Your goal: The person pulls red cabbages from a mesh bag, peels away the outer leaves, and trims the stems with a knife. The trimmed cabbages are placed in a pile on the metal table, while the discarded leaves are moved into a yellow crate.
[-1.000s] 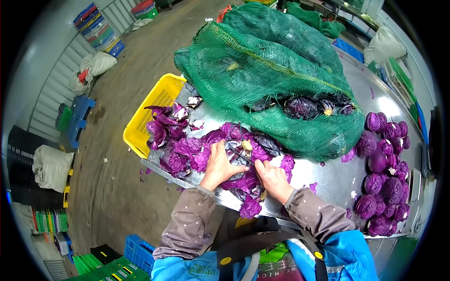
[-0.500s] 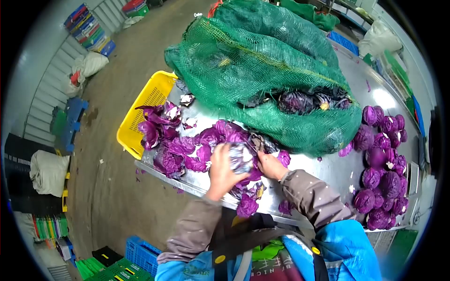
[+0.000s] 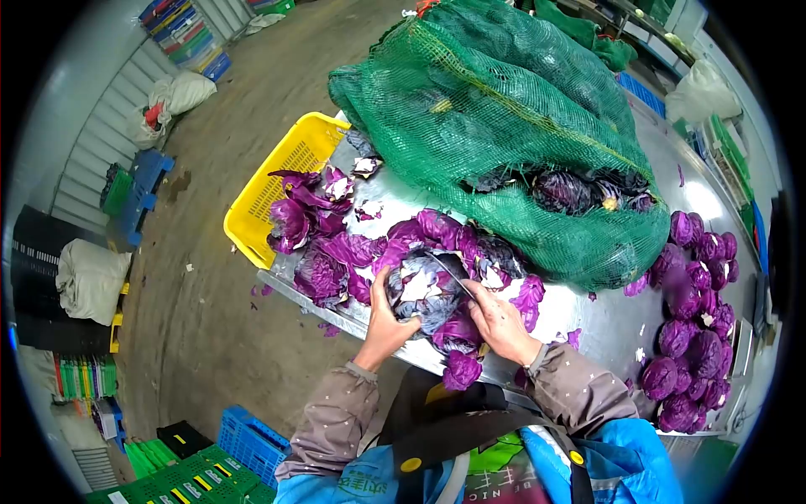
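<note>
Left hand (image 3: 388,328), fingers spread, grips a cabbage (image 3: 422,296) from its left; right hand (image 3: 501,326), curled round a knife (image 3: 452,277), slants it forward-left across the cabbage's right side.

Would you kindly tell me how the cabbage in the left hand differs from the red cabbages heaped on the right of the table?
Colour: the held cabbage is mostly dull grey-purple with a whitish patch, while the heaped red cabbages are mostly vivid purple.
Handling: the left hand grips the held cabbage and the right hand has a knife at it; no hand touches the heaped red cabbages.
Both are rounded, leafy heads.
</note>
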Demonstrator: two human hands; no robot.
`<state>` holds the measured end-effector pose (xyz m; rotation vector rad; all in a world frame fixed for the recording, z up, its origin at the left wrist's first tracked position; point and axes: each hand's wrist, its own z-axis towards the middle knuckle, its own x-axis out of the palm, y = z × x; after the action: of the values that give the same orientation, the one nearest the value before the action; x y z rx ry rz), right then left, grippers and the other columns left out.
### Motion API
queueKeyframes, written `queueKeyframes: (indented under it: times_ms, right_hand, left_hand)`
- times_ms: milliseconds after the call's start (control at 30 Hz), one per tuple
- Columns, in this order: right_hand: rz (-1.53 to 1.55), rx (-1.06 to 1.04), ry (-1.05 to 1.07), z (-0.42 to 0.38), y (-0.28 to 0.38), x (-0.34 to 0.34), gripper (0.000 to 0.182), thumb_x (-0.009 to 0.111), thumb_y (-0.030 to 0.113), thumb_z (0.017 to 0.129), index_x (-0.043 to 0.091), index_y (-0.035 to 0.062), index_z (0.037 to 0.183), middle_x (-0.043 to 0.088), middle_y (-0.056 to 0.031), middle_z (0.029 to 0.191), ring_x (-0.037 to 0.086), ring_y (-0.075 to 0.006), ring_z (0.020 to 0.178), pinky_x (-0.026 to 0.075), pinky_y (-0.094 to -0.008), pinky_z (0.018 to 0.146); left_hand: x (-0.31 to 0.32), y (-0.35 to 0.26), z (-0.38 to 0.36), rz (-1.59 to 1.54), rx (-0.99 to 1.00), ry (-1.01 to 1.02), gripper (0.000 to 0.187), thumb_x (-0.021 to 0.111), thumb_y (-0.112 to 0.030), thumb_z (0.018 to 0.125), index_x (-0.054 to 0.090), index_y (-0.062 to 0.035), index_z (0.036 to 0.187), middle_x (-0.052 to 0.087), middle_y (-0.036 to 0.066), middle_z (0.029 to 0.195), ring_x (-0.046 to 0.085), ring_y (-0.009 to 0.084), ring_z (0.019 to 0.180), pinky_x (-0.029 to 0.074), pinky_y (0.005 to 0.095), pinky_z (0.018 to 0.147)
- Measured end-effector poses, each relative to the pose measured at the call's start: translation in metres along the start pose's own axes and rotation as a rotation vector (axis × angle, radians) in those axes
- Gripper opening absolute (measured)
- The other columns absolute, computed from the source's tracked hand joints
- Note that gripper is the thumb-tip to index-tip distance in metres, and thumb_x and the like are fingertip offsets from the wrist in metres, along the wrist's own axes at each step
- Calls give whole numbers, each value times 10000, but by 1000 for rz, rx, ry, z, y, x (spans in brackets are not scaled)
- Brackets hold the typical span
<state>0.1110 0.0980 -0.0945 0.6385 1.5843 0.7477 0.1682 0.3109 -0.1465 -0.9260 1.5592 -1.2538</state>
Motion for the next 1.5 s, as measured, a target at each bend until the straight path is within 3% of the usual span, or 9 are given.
queueKeyframes:
  times_ms: [100, 167, 433, 933, 1067, 1233, 1367, 1433, 1500]
  right_hand:
    - [-9, 51, 35, 9, 2, 2, 391, 494, 162, 909, 411, 62, 1277, 553, -227, 1155, 552, -392, 1024, 463, -444, 822]
    - [-152, -133, -162, 11, -7, 13, 364, 539, 126, 868, 444, 52, 1211, 586, -211, 992, 595, -398, 831, 487, -442, 708]
    - [-463, -272, -149, 23, -2, -9, 117, 539, 117, 852, 485, 67, 944, 514, -137, 789, 592, -330, 665, 456, -419, 519]
    - [-935, -181, -289, 68, -34, -1, 88, 478, 82, 836, 480, 107, 920, 525, -92, 605, 595, -204, 471, 464, -313, 379]
    - [-976, 82, -136, 87, -69, -3, 52, 526, 117, 830, 538, 72, 853, 651, -80, 665, 669, -218, 605, 531, -345, 491]
    - [-226, 123, 60, 50, -68, -34, 293, 508, 251, 909, 412, 3, 1031, 591, -272, 757, 607, -450, 778, 467, -490, 667]
    - [98, 90, 9, 25, -18, -32, 319, 419, 277, 964, 413, 22, 1155, 604, -259, 843, 606, -430, 780, 466, -464, 653]
    - [-74, 138, 65, 26, -1, -24, 314, 431, 232, 947, 432, 63, 1211, 610, -253, 878, 613, -409, 806, 486, -462, 655]
    - [-257, -86, -89, 27, 3, -10, 355, 494, 195, 899, 476, 164, 1252, 582, -184, 1020, 622, -352, 791, 516, -418, 644]
  left_hand:
    - [6, 7, 3, -395, 6, 40, 1020, 779, -121, 593, 155, -13, 1393, 248, 231, 1354, 268, 348, 1291, 286, 408, 1055]
    - [12, 12, 2, 192, 131, -53, 1016, 783, -115, 588, 166, -8, 1388, 272, 228, 1338, 286, 352, 1278, 284, 407, 1058]
    - [25, -25, 56, 376, 63, -93, 1088, 843, -291, 550, 214, -19, 1395, 362, 248, 1317, 376, 371, 1233, 329, 418, 1032]
    - [43, -50, 96, 702, -206, 1, 888, 781, -412, 558, 385, 18, 1227, 445, 248, 1197, 465, 405, 1123, 424, 457, 925]
    - [75, -72, 62, 875, -54, -1, 919, 785, -325, 562, 342, -14, 1305, 363, 174, 1274, 390, 375, 1169, 396, 614, 840]
    - [32, -15, 32, 476, 220, -47, 990, 823, -216, 563, 256, -16, 1350, 338, 223, 1283, 345, 392, 1219, 302, 457, 1036]
    - [14, -2, 14, 363, 178, -53, 1001, 842, -260, 590, 246, -27, 1360, 345, 227, 1266, 360, 366, 1207, 307, 437, 1032]
    - [23, -8, 16, 251, 25, -148, 957, 836, -264, 608, 274, -28, 1344, 363, 222, 1240, 376, 350, 1189, 326, 438, 1010]
    - [33, -5, 20, 265, 33, -216, 904, 829, -265, 621, 305, -25, 1318, 383, 214, 1202, 395, 340, 1160, 344, 424, 986]
